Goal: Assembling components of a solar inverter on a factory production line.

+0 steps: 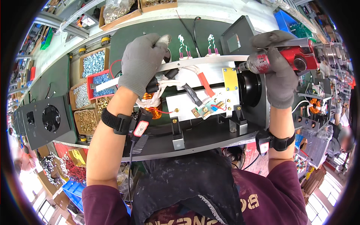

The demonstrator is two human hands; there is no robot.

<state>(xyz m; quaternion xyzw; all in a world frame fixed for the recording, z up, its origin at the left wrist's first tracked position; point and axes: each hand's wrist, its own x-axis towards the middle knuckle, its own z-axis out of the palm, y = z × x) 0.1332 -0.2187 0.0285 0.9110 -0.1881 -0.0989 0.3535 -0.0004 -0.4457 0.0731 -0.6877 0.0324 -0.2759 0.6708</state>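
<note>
My right hand (pixel 280 84), in a grey glove, is closed around a red power driver (pixel 288 60). Its nose points left, at the right end of a long pale metal rail (pixel 210 60). My left hand (pixel 140 56), also gloved, lies across that rail with its fingers curled at the far side. A dark round part (pixel 167 56) shows beside its fingertips; what the fingers grip is hidden. Between my arms sits a black metal chassis (pixel 202 144) with a small circuit board (pixel 208 107), a copper coil (pixel 153 111), a yellow plate (pixel 230 78) and a black fan (pixel 250 89).
Left of the chassis stand open boxes of screws (pixel 93 63) and brass fasteners (pixel 85 122). A black panel with a fan (pixel 43 120) lies farther left. Beyond the rail are two parts with white-and-purple leads (pixel 183 48) and a dark upright panel (pixel 238 37) on the green mat (pixel 138 28).
</note>
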